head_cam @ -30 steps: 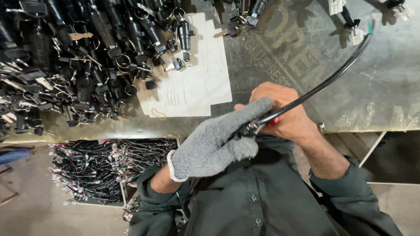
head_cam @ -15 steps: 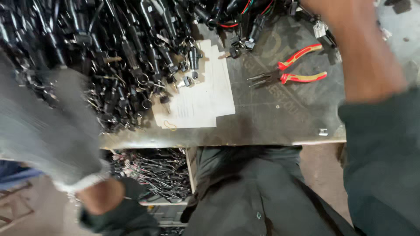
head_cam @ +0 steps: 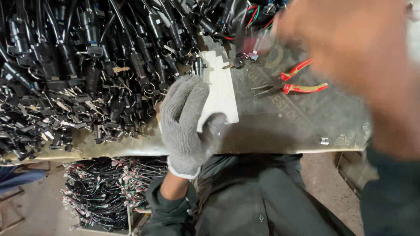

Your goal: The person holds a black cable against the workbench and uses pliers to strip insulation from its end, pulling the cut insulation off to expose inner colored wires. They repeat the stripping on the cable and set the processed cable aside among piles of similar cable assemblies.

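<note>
Gripping nothing that can be made out, the left hand (head_cam: 186,124) in its grey knit glove rests with fingers loosely curled over the near edge of the white paper sheet (head_cam: 224,94) on the bench (head_cam: 297,126), just beside the big heap of black connectors and cable ends (head_cam: 87,65). The right hand (head_cam: 354,57) is bare, raised close to the camera and badly blurred; whether its grip is together or apart cannot be told, though it seems to carry nothing. Red-and-yellow handled pliers (head_cam: 293,83) lie on the bare metal to the right of the paper, apart from both hands, with the right hand hanging above and nearest them. A small cluster of red and green wires (head_cam: 253,13) sits at the far edge of the heap. Under the bench, a box of bundled wire harnesses (head_cam: 105,192) stands by the person's knees. Judged from this, the work is between pieces: the gloved hand is placed to draw a fresh connector from the pile, which would call for singling one lead out of the tangle without dragging its neighbours
</note>
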`<state>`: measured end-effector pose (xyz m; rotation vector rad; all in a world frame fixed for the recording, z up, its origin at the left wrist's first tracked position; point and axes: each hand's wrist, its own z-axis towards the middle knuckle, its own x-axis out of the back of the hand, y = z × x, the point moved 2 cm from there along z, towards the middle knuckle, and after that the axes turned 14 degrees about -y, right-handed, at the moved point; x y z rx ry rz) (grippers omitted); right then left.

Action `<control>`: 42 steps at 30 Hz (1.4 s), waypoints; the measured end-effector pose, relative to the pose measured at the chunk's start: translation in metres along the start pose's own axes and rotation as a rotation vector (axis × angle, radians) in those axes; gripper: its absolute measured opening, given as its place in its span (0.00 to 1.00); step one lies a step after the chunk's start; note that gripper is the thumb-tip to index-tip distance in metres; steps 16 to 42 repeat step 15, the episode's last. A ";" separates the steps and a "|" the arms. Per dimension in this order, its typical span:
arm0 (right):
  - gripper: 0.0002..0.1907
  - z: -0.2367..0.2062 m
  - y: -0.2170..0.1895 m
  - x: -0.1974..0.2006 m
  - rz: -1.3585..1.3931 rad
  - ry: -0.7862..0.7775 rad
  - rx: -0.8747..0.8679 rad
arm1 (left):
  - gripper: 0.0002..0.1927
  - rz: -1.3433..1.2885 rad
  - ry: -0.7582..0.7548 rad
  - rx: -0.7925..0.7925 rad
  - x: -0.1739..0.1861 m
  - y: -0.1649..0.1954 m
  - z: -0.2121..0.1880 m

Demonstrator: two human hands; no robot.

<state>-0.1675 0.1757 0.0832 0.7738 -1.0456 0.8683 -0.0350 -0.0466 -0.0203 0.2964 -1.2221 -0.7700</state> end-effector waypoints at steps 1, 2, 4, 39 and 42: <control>0.11 -0.012 -0.012 -0.005 -0.005 0.043 0.026 | 0.29 -0.007 0.045 -0.030 -0.005 0.002 0.001; 0.11 -0.026 -0.025 -0.012 0.000 0.082 0.043 | 0.31 -0.016 0.085 -0.059 -0.012 0.005 0.001; 0.13 -0.054 -0.049 -0.032 0.029 0.162 -0.076 | 0.21 -0.512 -0.265 -0.062 -0.036 0.007 0.004; 0.09 -0.077 -0.142 -0.129 2.383 0.783 -0.516 | 0.17 -1.323 -0.441 0.507 -0.080 0.000 -0.031; 0.09 -0.077 -0.142 -0.129 2.383 0.783 -0.516 | 0.17 -1.323 -0.441 0.507 -0.080 0.000 -0.031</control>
